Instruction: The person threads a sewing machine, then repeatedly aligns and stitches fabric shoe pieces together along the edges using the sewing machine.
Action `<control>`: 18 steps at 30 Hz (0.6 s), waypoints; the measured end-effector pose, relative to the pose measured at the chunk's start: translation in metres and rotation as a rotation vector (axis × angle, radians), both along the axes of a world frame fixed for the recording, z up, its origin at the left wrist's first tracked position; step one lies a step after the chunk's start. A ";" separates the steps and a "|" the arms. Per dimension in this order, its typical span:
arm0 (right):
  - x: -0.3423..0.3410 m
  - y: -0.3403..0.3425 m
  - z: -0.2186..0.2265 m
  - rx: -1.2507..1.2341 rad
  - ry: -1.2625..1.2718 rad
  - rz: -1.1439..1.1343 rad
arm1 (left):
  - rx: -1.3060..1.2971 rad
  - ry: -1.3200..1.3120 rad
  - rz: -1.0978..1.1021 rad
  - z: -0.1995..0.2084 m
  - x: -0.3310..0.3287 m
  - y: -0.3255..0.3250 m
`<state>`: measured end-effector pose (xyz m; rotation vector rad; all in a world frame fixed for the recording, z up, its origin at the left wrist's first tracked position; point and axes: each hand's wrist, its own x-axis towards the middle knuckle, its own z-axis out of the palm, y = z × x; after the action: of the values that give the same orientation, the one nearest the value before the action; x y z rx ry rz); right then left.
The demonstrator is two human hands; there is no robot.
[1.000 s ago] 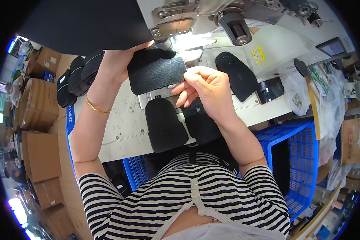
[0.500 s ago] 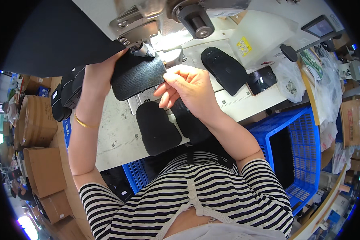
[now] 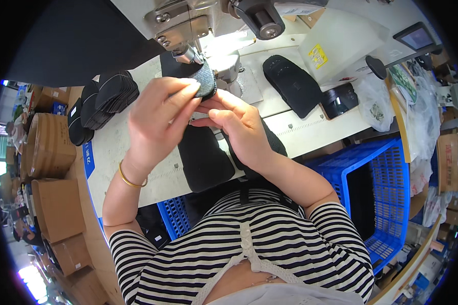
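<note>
Under the presser foot point(image 3: 188, 55) of a sewing machine point(image 3: 180, 30) lies a black fabric piece point(image 3: 205, 81), its near edge curled up so that a greyish textured face shows. My left hand point(image 3: 158, 122) pinches this curled edge between thumb and fingers. Close beside it, my right hand point(image 3: 247, 132) has its fingers bent in at the same piece's right edge, fingertips partly hidden. Below my hands, a black rounded pad point(image 3: 203, 160) rests on the white table point(image 3: 122, 168), with a second dark pad point(image 3: 275, 140) partly covered by my right hand.
Stacks of black pads point(image 3: 109, 94) stand on the left of the table. Right of the needle lies a black shaped piece point(image 3: 292, 86), near a dark glossy object point(image 3: 339, 101) and a clear plastic bag point(image 3: 374, 104). A blue crate point(image 3: 402, 188) stands lower right; cardboard boxes point(image 3: 58, 208) are at left.
My left hand has come back from behind the fabric piece to its near edge. The piece, flat before, is now curled up there. My right hand has shifted slightly down.
</note>
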<state>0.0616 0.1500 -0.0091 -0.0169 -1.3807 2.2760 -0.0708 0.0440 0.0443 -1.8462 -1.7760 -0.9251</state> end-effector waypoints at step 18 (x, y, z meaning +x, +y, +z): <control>-0.026 -0.013 0.000 -0.349 0.135 0.059 | 0.097 0.480 -0.004 -0.006 -0.014 0.010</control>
<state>0.0356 0.1372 -0.0092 0.0638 -0.9160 2.4894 -0.0844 0.0540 0.0385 -1.8187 -1.4076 -0.4988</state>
